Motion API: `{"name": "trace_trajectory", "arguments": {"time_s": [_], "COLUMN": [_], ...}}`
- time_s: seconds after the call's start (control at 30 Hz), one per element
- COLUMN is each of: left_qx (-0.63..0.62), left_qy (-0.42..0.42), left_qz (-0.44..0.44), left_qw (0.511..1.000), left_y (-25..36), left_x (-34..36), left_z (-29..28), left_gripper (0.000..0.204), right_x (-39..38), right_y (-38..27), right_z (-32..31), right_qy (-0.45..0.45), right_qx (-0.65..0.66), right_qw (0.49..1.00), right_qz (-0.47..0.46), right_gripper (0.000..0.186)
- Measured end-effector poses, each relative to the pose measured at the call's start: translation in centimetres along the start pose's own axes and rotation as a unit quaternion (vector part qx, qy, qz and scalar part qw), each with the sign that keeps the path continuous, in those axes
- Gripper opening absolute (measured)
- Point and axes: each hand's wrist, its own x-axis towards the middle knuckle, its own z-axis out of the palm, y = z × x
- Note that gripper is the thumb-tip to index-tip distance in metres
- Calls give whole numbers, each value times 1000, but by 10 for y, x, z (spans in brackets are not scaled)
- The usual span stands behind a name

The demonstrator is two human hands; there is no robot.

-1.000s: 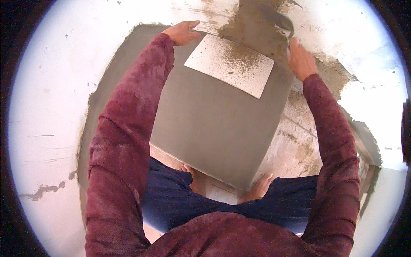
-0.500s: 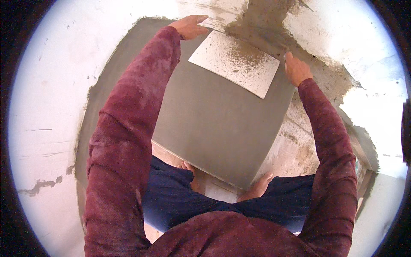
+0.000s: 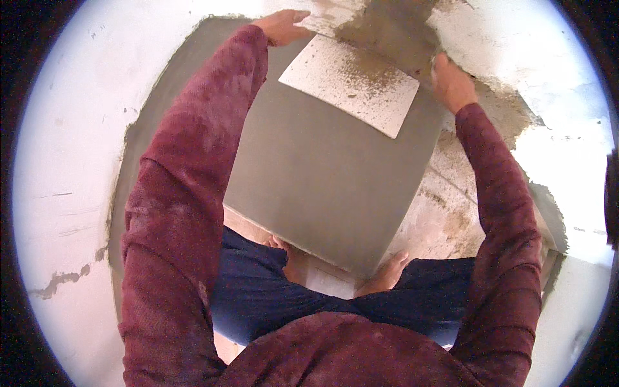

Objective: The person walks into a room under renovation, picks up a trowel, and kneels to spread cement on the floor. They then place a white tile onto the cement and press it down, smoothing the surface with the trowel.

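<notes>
My left hand (image 3: 282, 27) reaches to the far left, just beyond the white rectangular board (image 3: 354, 82). Its thumb and fingers are parted beside a pale, mortar-streaked surface, with nothing plainly held. At the far right, my right hand (image 3: 453, 84) is close to the patch of wet-looking mortar (image 3: 403, 32). Its fingers are curled, and whatever they hold, if anything, is hidden. The board is spattered with brown-grey mortar and lies at a slant on a smooth grey surface (image 3: 322, 180). Neither hand visibly touches the board.
White wall (image 3: 64, 142) rises on the left, with rough mortar edges beside it. A dirty, pale strip (image 3: 445, 200) borders the grey surface on the right. My dark-trousered legs (image 3: 412, 293) and bare feet (image 3: 390, 271) are at the near edge.
My right hand has moved farther away and slightly right, toward the mortar patch. My left hand stays near the board's far left corner. The whole view has shifted a little.
</notes>
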Motion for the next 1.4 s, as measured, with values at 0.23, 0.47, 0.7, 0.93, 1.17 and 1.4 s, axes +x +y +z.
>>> {"name": "trace_trajectory", "arguments": {"time_s": [0.23,0.47,0.7,0.93,1.17,1.4], "left_qx": [-9,-26,11,49,134,113], "left_qy": [14,24,22,15,36,27], "left_qz": [-5,20,41,50,89,95], "left_qw": [1000,999,999,997,986,989], "left_y": [-5,-2,18,15,20,16], "left_x": [-3,11,3,10,9,4], "left_z": [2,7,1,3,0,-11], "left_gripper": [64,62,64,62,58,64], "right_x": [-14,-35,-33,-41,-41,-39], "right_y": [31,38,40,40,43,40], "right_z": [-35,-36,-49,-45,-38,-45], "right_qy": [36,-181,14,94,33,34], "right_qx": [25,-57,-16,-31,-32,-36], "right_qw": [999,982,997,995,999,998], "right_qz": [4,-4,79,26,13,25], "right_gripper": [25,29,25,21,21,22]}}
